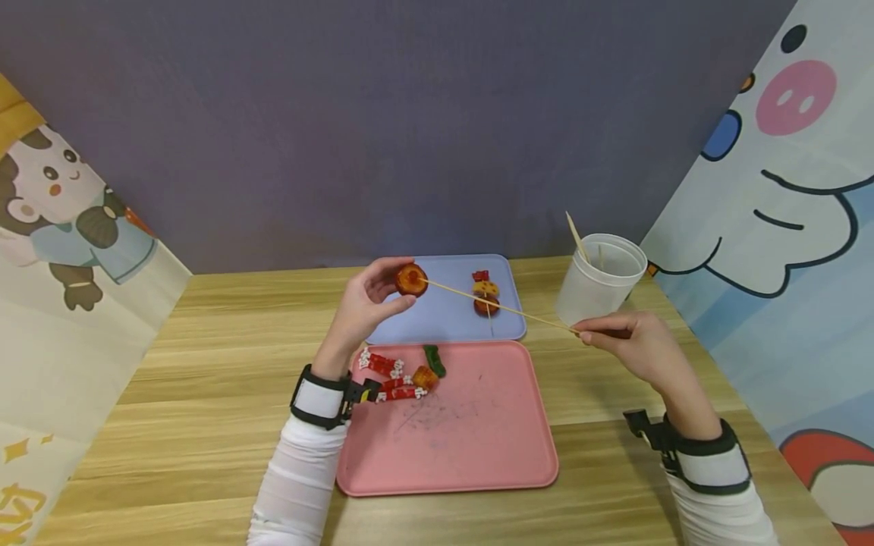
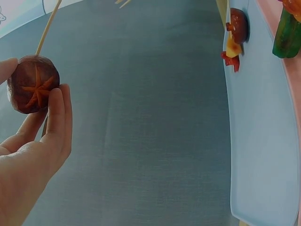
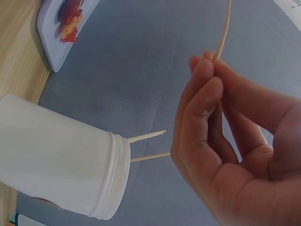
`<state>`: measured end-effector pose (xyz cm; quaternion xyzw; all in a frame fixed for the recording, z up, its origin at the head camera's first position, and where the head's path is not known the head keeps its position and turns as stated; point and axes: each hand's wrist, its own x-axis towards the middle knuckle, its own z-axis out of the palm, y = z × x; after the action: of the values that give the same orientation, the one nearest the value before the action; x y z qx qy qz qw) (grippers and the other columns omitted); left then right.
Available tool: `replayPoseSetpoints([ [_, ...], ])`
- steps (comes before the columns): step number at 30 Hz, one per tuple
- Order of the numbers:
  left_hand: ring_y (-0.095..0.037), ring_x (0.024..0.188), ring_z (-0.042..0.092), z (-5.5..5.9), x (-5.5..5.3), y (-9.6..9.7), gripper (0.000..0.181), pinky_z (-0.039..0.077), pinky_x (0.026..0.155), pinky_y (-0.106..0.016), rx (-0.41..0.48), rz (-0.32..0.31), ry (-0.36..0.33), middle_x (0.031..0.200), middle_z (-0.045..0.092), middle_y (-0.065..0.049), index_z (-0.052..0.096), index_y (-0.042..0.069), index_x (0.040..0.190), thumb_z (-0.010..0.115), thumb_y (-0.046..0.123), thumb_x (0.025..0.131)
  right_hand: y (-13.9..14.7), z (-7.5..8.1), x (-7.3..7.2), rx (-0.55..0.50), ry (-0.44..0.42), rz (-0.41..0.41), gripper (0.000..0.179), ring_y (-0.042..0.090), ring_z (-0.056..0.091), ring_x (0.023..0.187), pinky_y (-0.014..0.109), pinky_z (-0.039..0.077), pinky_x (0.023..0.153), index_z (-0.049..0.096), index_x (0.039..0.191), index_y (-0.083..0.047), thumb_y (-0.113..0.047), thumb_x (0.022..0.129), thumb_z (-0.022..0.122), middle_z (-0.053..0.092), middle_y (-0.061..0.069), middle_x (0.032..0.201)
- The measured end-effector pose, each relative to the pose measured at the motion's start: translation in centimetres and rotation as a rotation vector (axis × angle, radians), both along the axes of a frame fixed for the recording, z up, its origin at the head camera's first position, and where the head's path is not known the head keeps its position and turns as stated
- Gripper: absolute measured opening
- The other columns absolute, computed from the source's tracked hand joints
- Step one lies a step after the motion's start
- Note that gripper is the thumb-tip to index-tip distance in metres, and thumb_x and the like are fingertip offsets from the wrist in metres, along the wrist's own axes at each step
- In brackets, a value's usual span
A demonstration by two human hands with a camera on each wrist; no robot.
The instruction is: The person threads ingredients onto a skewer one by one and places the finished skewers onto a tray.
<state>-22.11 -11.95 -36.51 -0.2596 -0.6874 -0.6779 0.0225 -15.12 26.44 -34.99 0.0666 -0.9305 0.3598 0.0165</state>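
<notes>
My left hand (image 1: 369, 299) pinches a brown mushroom (image 1: 412, 280) above the blue tray. In the left wrist view its cap (image 2: 35, 84) shows an orange star-shaped cut. My right hand (image 1: 631, 345) pinches one end of a thin wooden skewer (image 1: 505, 307) between thumb and fingertips. The skewer's other end meets the underside of the mushroom; how deep it sits I cannot tell. Behind it, a loaded skewer with a mushroom (image 1: 486, 305), a yellow piece (image 1: 485, 288) and a red piece (image 1: 481, 275) lies on the blue tray (image 1: 444, 326).
A pink tray (image 1: 478, 455) in front holds red-and-white pieces (image 1: 382, 364), an orange-brown chunk (image 1: 425, 378) and a green piece (image 1: 433, 360). Right of the blue tray stands a white tub (image 1: 594, 292) with wooden skewers (image 1: 576, 235) in it. A grey panel (image 1: 410, 136) closes the back.
</notes>
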Motion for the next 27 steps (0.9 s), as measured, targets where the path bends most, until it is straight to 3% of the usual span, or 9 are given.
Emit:
replayPoseSetpoints([
  [10, -0.017, 0.108, 0.059, -0.25, -0.02, 0.06, 0.05, 0.05, 0.09, -0.023, 0.026, 0.008, -0.045, 0.126, 0.055, -0.017, 0.053, 0.002, 0.132, 0.068, 0.002, 0.084, 0.01, 0.05, 0.29, 0.006, 0.001, -0.01, 0.026, -0.01, 0.057, 0.08, 0.019, 0.05, 0.066, 0.075, 0.104, -0.014, -0.032, 0.087, 0.068, 0.072, 0.009, 0.101],
  [27, -0.015, 0.108, 0.06, 0.27, 0.38, 0.29, 0.049, 0.05, 0.09, -0.022, 0.054, -0.02, -0.007, 0.128, 0.054, -0.02, 0.051, -0.001, 0.133, 0.065, 0.0, 0.085, -0.29, 0.59, 1.0, 0.027, 0.09, -0.012, 0.018, -0.01, 0.058, 0.076, 0.018, 0.049, 0.063, 0.076, 0.099, -0.017, -0.028, 0.086, 0.069, 0.073, 0.006, 0.094],
])
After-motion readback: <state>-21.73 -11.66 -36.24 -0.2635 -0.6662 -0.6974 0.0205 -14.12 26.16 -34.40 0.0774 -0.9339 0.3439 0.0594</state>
